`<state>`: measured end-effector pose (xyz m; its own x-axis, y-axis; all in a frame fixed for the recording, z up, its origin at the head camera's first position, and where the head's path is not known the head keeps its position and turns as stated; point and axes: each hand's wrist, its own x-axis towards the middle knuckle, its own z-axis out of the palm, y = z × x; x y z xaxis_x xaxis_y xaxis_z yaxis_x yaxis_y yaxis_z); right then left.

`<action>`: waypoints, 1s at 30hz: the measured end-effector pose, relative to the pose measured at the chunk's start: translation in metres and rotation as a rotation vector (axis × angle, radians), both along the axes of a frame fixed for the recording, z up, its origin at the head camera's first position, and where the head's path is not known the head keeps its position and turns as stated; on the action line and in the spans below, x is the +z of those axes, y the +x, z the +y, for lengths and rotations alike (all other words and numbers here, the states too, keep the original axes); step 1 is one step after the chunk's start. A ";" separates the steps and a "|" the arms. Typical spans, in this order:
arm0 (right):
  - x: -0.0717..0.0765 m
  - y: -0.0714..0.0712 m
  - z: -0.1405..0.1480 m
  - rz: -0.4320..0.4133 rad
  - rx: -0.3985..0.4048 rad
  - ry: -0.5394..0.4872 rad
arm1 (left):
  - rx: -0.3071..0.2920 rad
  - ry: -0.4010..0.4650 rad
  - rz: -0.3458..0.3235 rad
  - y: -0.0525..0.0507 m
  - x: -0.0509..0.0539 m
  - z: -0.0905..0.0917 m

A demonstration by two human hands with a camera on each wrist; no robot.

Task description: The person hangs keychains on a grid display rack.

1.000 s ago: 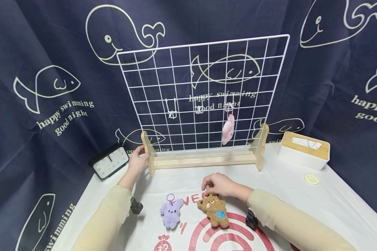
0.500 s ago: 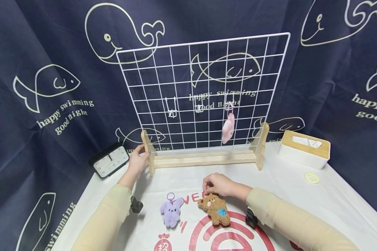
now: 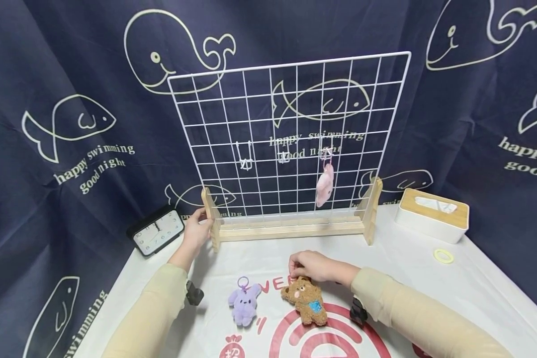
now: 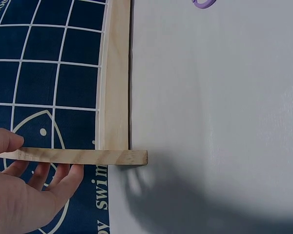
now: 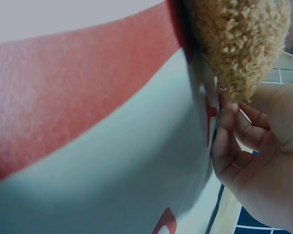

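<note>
My left hand (image 3: 198,229) grips the rack's left leg (image 3: 209,205), thumb on one side, fingers on the other. My right hand (image 3: 312,265) is nearly closed: the fingers are curled and pinch the bear (image 3: 307,302) at its head end; what exactly sits between the fingertips is hidden. The bear lies on the table (image 3: 255,258), just on the near side of that hand.

Done: the pink toy (image 3: 325,186) hangs on the rack (image 3: 291,230), beyond and above my right hand.

Outstanding: the bear is not yet hung. The purple toy (image 3: 243,306) lies to the left of my right hand, untouched. The left hook (image 3: 246,163) and middle hook (image 3: 284,157), beyond that hand and to its left, carry no toy.

Judgement: one of three hung, the second at the grasping stage.
</note>
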<state>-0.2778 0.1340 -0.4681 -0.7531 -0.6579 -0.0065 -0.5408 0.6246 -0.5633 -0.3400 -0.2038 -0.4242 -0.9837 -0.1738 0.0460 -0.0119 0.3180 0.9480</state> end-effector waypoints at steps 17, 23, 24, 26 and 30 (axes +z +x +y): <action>-0.002 0.002 0.001 -0.005 -0.047 -0.284 | -0.006 0.012 -0.002 -0.003 -0.003 -0.001; 0.001 0.004 0.001 -0.036 -0.054 -0.335 | -0.001 0.007 -0.009 -0.001 -0.001 -0.001; 0.001 0.005 0.001 -0.040 -0.055 -0.338 | 0.000 0.009 -0.010 -0.001 -0.001 -0.001; 0.001 0.005 0.001 -0.050 -0.063 -0.347 | 0.000 0.015 -0.012 0.000 -0.001 0.000; 0.003 0.007 0.001 -0.070 -0.080 -0.373 | 0.000 0.017 -0.016 0.000 0.001 0.001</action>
